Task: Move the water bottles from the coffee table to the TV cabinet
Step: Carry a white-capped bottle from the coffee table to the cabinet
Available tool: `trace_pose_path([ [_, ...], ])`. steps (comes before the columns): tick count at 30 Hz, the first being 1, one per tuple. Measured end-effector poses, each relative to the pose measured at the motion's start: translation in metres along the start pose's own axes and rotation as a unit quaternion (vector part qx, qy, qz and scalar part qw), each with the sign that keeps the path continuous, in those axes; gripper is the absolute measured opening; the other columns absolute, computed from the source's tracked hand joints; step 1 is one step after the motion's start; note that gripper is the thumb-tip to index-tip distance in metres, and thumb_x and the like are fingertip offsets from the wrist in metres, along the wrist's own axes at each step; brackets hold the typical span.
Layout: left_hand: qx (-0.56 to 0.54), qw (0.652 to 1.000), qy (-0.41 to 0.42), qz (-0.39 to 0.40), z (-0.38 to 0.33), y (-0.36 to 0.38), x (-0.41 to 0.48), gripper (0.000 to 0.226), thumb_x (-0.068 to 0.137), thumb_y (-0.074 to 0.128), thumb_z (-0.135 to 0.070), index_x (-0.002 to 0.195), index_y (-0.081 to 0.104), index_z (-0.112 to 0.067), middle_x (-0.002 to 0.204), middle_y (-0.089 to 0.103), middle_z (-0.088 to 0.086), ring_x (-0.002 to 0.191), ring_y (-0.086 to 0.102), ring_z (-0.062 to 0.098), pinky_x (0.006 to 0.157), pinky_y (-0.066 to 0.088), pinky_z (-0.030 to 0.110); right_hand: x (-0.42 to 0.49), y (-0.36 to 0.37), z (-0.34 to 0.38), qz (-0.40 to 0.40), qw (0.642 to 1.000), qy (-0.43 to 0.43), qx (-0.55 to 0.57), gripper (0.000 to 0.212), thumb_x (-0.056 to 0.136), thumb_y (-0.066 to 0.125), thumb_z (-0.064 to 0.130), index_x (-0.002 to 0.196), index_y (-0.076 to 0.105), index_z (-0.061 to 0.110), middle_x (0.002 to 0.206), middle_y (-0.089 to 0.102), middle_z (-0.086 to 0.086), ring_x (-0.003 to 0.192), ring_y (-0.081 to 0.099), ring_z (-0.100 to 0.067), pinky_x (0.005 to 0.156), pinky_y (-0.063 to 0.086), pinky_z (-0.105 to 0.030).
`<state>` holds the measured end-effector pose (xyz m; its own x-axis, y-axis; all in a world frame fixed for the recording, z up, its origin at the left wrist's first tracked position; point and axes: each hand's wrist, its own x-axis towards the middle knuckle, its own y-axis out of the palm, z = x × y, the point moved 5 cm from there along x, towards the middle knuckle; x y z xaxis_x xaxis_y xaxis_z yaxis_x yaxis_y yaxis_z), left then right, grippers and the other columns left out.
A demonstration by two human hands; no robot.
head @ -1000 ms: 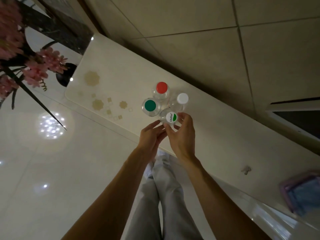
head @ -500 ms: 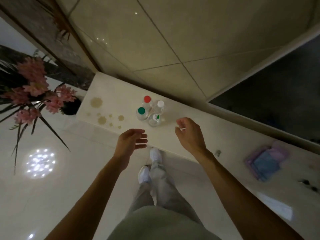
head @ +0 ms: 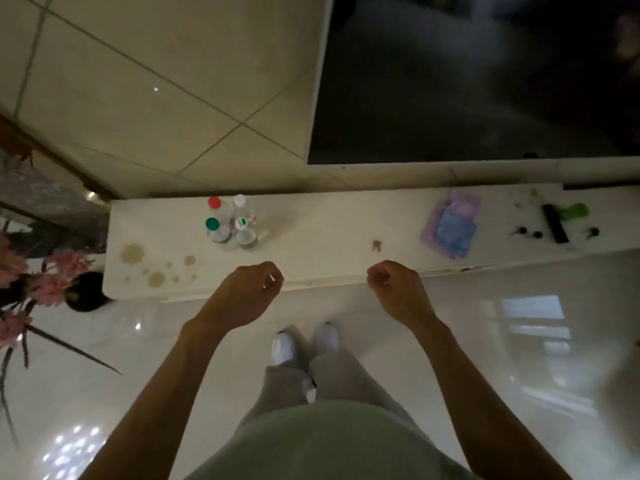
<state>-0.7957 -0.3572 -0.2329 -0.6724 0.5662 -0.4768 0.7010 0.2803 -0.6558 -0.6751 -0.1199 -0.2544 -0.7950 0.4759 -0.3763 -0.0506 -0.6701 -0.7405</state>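
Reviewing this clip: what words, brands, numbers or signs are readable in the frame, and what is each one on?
No text here can be read.
White-and-green cap: a printed mark, too blurred to read.
Bottle labels: too small and blurred to read.
Purple pack: no print can be made out.

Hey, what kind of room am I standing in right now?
Most likely a home living room: a long white TV cabinet sits below a large dark screen, with a glossy tiled floor and pink flowers at the cabinet's end.
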Motion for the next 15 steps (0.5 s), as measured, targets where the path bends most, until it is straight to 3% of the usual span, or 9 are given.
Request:
trace_pose_path([
  [7,0.109,0.984,0.126,0.058,-0.112,0.041,0.003,0.018,0.095,0.051,-0.029,0.102,0.064,-0.019,0.094,0.07,-0.001,0.086,0.065,0.02,0.078,0.052,0.034,-0.068,-0.071,-0.08,-0.126,0.99,0.058,0.008,0.012,0.088,0.062,0.017,0.097,0.069,0.013,0.099,0.071,-0.008,0.09,0.067,-0.026,0.082,0.052,-0.032],
  [15,0.233,0.93,0.271,0.087,-0.274,0.149,-0.039,0.025,0.097,0.045,-0.028,0.111,0.06,-0.014,0.112,0.068,0.006,0.101,0.063,0.024,0.087,0.051,0.037,-0.182,-0.154,-0.192,-0.183,0.98,0.08,-0.018,0.02,0.093,0.057,0.026,0.105,0.068,0.016,0.105,0.069,0.0,0.093,0.064,-0.015,0.084,0.053,-0.033],
])
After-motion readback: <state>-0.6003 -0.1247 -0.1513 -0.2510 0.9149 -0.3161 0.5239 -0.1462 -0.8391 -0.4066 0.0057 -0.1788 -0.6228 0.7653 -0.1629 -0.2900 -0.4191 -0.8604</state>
